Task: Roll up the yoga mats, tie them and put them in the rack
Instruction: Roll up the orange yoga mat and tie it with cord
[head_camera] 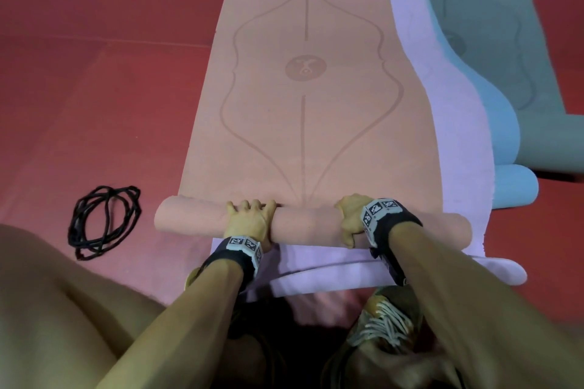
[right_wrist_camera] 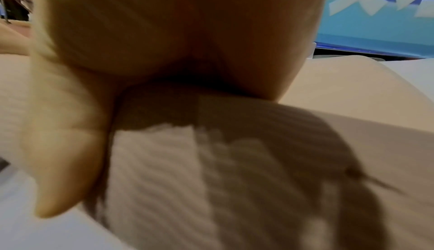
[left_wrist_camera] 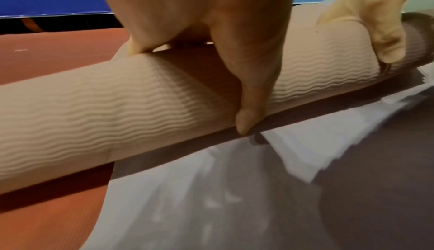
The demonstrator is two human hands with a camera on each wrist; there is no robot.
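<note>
A peach yoga mat (head_camera: 303, 98) lies lengthwise on the red floor, its near end wound into a roll (head_camera: 303, 224). My left hand (head_camera: 249, 218) grips the roll left of centre, fingers curled over its far side and thumb on the near side. My right hand (head_camera: 350, 218) grips it right of centre the same way. In the left wrist view the ribbed roll (left_wrist_camera: 117, 109) runs across, my left thumb (left_wrist_camera: 249, 113) pressed on it and my right hand (left_wrist_camera: 375, 22) beyond. The right wrist view shows the roll (right_wrist_camera: 164, 179) under my right thumb (right_wrist_camera: 61, 161).
A lilac mat (head_camera: 455, 136) lies under the peach one, its near edge curling up (head_camera: 379, 278). A light blue mat (head_camera: 499, 123) and a grey-green one (head_camera: 521, 41) lie to the right. A coil of black cord (head_camera: 104, 221) rests on the floor left. My shoe (head_camera: 385, 319) is below.
</note>
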